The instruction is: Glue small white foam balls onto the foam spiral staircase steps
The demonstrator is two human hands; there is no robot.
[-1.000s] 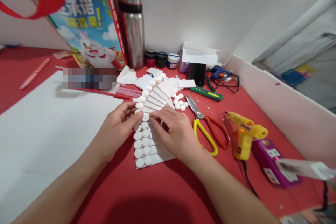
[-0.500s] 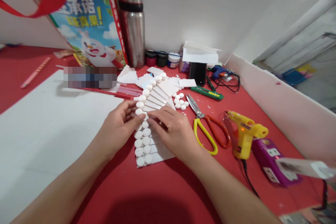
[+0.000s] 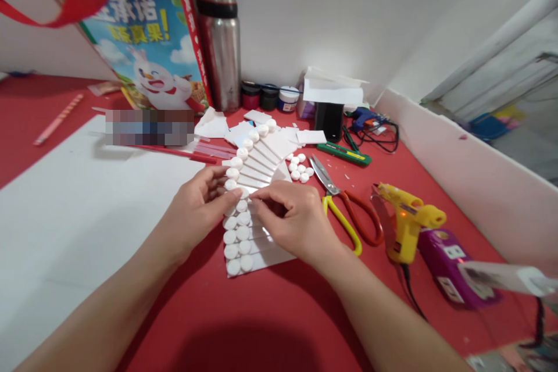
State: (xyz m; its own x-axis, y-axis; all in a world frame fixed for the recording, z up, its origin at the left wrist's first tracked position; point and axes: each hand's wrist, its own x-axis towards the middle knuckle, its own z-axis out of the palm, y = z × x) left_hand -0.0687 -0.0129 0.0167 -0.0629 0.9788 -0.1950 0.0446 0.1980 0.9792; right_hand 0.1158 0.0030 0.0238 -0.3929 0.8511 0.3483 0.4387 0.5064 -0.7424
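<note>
A white fan-shaped piece (image 3: 274, 254) with thin ribs lies on the red table, its left edge lined with round white discs (image 3: 243, 233). My left hand (image 3: 200, 200) rests at that edge, thumb and fingers closed around it near the middle discs. My right hand (image 3: 290, 212) is just to the right, thumb and index finger pinched together over the piece; anything between those fingertips is too small to make out. Several loose white discs (image 3: 300, 168) lie beyond my right hand, beside scissors (image 3: 332, 186) with yellow and red handles.
A yellow glue gun (image 3: 405, 221) stands at the right beside a purple box (image 3: 457, 273). Behind are a green cutter (image 3: 344, 154), paint jars (image 3: 269, 97), a steel flask (image 3: 222, 58) and a printed bag (image 3: 152, 52). White board (image 3: 87, 215) covers the left.
My right hand has shifted slightly right, away from my left fingertips, and its thumb and index finger have drawn together. My left hand has barely moved.
</note>
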